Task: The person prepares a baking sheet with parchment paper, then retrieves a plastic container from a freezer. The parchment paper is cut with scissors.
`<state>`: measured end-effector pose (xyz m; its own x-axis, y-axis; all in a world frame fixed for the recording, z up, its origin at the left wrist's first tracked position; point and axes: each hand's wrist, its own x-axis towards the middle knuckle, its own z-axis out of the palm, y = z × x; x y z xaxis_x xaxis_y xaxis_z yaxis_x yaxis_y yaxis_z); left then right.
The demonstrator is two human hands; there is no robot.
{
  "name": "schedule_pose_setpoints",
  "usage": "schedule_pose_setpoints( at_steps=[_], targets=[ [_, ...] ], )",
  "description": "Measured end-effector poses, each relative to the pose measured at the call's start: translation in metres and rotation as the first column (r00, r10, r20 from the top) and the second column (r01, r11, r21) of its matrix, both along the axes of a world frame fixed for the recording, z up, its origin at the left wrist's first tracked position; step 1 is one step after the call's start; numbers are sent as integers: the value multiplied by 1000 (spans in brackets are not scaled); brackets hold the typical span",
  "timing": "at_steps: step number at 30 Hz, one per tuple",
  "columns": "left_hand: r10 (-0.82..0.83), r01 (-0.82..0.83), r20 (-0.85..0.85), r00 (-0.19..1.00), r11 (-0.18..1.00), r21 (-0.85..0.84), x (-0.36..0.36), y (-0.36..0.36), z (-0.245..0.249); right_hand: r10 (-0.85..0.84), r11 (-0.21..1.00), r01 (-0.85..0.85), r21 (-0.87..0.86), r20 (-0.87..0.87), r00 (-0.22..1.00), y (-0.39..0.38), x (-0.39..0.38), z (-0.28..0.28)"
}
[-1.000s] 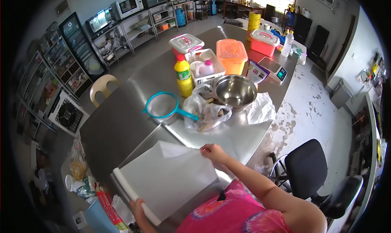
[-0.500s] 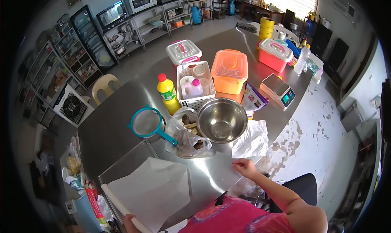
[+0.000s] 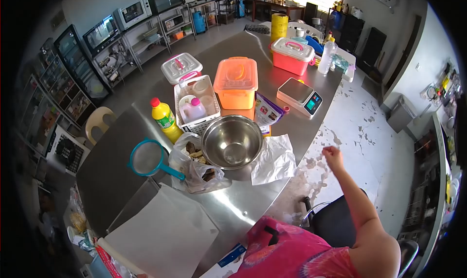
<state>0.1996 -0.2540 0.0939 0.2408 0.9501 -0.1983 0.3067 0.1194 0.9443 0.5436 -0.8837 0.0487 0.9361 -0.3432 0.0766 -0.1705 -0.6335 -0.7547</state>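
A sheet of white baking paper [image 3: 163,232] lies over a clear flat tray [image 3: 130,205] at the table's near left, its rolled end [image 3: 119,256] along the left side. Only a sliver of my left hand [image 3: 141,276] shows at the bottom edge, against that roll; most of its fingers are cut off. My right hand [image 3: 332,157] is raised off the table's right edge, above the floor, fingers curled closed. Whether anything small is in them is hidden. Nearest to it is a crumpled white sheet [image 3: 274,160], beside a steel mixing bowl [image 3: 232,142].
A teal strainer [image 3: 148,157], a plastic bag [image 3: 194,168], a yellow bottle [image 3: 165,120] and a white basket [image 3: 197,105] stand left of the bowl. Behind are an orange tub [image 3: 236,83] and a digital scale [image 3: 299,97]. A black chair [image 3: 340,219] stands by the right edge.
My right hand has moved right and up, from beside the table edge to over the floor. The view has turned right, and my left hand has nearly left the frame.
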Motion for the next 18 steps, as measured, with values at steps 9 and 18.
schedule_pose_setpoints(
  at_steps=[9, 18],
  targets=[
    [135, -141, 119, 984, 989, 48, 76, -59, 32, 149, 942, -182, -280, -136, 979, -48, 245, 8],
    [405, -430, 229, 885, 900, 69, 206, -176, 76, 64, 720, -323, -614, -404, 912, -152, 582, -96]
  ],
)
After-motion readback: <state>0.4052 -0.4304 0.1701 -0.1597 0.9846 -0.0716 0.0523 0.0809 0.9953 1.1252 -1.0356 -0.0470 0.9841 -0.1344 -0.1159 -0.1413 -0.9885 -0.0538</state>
